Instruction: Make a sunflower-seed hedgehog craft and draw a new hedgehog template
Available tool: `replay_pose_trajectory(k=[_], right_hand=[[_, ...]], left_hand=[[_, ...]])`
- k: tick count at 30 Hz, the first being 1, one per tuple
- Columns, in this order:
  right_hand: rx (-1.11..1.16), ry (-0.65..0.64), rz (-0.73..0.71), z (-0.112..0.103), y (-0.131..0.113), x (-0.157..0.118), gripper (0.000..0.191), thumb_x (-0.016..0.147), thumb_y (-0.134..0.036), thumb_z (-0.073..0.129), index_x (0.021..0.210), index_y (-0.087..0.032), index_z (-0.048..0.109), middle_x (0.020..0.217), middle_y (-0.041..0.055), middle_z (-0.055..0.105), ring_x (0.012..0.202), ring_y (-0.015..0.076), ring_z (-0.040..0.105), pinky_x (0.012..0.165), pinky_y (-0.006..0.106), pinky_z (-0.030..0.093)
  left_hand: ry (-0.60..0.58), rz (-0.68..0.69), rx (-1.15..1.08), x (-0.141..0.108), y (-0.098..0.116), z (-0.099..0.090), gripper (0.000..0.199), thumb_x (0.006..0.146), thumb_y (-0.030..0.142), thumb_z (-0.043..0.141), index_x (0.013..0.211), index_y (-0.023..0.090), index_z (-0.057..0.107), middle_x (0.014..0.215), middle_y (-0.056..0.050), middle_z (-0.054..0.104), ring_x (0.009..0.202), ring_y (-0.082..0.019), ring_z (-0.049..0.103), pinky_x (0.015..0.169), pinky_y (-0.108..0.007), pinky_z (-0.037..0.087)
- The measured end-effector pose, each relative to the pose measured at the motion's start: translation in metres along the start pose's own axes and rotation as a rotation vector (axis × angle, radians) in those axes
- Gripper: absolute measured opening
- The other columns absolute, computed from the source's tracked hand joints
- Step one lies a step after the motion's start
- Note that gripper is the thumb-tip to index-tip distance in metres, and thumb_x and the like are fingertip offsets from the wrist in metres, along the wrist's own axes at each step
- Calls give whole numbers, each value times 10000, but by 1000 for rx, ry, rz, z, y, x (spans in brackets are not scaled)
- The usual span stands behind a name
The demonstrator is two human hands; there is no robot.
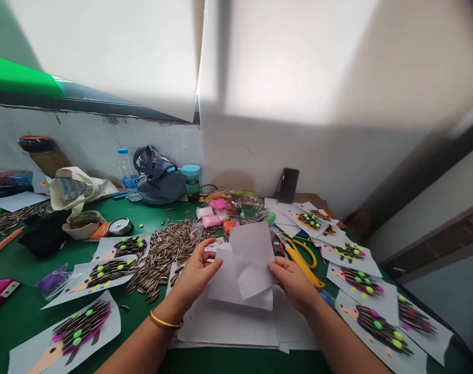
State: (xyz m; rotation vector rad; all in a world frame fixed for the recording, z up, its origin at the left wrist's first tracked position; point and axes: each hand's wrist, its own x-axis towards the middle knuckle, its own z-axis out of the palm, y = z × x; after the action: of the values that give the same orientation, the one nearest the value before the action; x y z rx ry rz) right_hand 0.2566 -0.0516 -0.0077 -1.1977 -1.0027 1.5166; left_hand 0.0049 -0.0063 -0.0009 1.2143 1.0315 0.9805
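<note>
My right hand (293,280) pinches the edge of a small white sheet of paper (255,249) between thumb and fingers. The sheet is raised and tilted. Beneath it is a second small sheet (223,275), above or on a stack of larger white paper (228,330). My left hand (197,270), with a gold bangle on the wrist, is by the left edge of these small sheets. Its thumb and fingers are curved and apart, with nothing seen between them. A heap of striped sunflower seeds (162,259) lies just left of that hand. Yellow-handled scissors (301,257) rest beyond my right hand.
Seed-covered hedgehog cards lie left (80,332) and right (380,327) on the green table (143,317). Bags of coloured clay (217,210) sit behind the paper. A phone (288,185), blue bag (162,182), water bottle (128,171) and teal-lidded cup (192,182) stand along the wall.
</note>
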Motion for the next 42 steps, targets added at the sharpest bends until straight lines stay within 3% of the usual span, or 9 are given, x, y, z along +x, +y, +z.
replay_pose_trajectory(k=[4,10,16,20,23,28,30,34,42], right_hand=[[-97,-60,-15,5,4,0,383,757,-519,705,909,-168,717,817,42,705,750,187,608,676,271,448],[-356,-46,-37,2,7,2,346,824,-485,604,904,-160,694,837,39,679,737,188,579,654,280,421],[-681,29,-323,-6,-2,3,263,877,-365,500,871,-189,695,951,67,662,930,234,581,836,341,444],[-603,104,-303,-13,-9,1,308,895,-392,489,1043,-199,678,962,66,662,949,241,589,833,351,463],[-449,43,-189,-12,-11,-2,376,887,-425,525,1175,-204,623,1021,62,669,912,222,610,772,319,483],[-635,-77,-195,-2,-10,-6,277,901,-393,517,1015,-208,689,1010,64,687,926,232,616,798,331,466],[-732,-88,-225,3,-8,-6,250,900,-364,518,982,-210,698,1011,65,693,956,240,615,839,345,453],[-787,-77,-207,8,-6,-5,236,886,-343,531,995,-209,692,1006,62,698,950,236,619,820,330,453],[-655,-1,-156,2,-3,-3,217,841,-368,569,944,-190,636,881,30,635,815,192,575,717,292,446]], left_hand=[[-84,-69,-40,1,-3,-4,733,722,302,728,1372,219,400,943,-45,661,785,-202,661,662,-300,519],[-110,-60,152,6,-6,-9,547,691,220,647,1228,172,560,970,-66,682,797,-225,671,661,-319,536],[-78,-15,440,8,-8,-13,485,671,172,582,1151,172,650,1012,-79,705,860,-243,673,720,-324,523],[-35,19,630,5,-4,-12,424,706,198,608,1122,208,691,1024,-65,713,901,-247,660,779,-325,503],[-43,92,685,4,-1,-12,276,765,257,602,1005,211,731,1009,-66,715,943,-249,646,838,-336,488],[77,263,584,3,4,-13,327,894,411,488,905,203,740,950,-77,714,940,-238,639,875,-354,483],[45,209,482,1,8,-11,405,918,470,444,961,196,740,928,-80,727,896,-231,650,832,-344,501],[-50,112,489,-5,13,-2,312,784,436,646,977,211,743,948,-60,741,853,-231,652,761,-309,500],[-20,24,401,-2,6,-2,254,753,394,639,834,163,704,790,-48,691,731,-204,612,608,-259,442]])
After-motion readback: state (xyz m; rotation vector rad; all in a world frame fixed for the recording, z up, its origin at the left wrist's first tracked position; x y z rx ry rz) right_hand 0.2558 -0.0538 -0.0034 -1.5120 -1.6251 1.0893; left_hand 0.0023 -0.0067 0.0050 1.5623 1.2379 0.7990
